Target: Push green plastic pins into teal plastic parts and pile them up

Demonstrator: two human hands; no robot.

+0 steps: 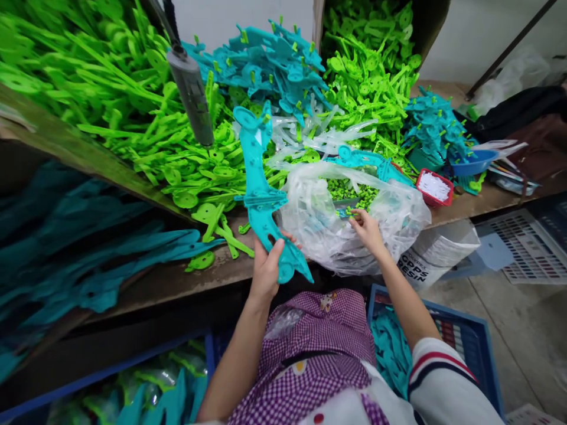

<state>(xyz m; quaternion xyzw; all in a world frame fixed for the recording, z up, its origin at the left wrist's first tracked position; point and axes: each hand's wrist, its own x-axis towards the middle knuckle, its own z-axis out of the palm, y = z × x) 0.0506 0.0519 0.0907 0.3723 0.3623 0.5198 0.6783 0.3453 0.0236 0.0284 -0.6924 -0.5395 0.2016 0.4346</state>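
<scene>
At the bench (177, 277), left hand (266, 271) clamps the teal part (261, 195); right hand (367, 229) in bag (319, 230), grip unclear.

Worn wooden workbench (177, 277) crossing the view from 9 to 3 o'clock, with a dark lower shelf (101, 342) at 8 o'clock. White wall (478, 35) at 1 o'clock, a dark rod (509, 47) slanting across it. Grey concrete floor (522, 330) at 4 o'clock.

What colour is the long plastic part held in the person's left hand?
Teal: the plastic part shows best in the head view.
</scene>
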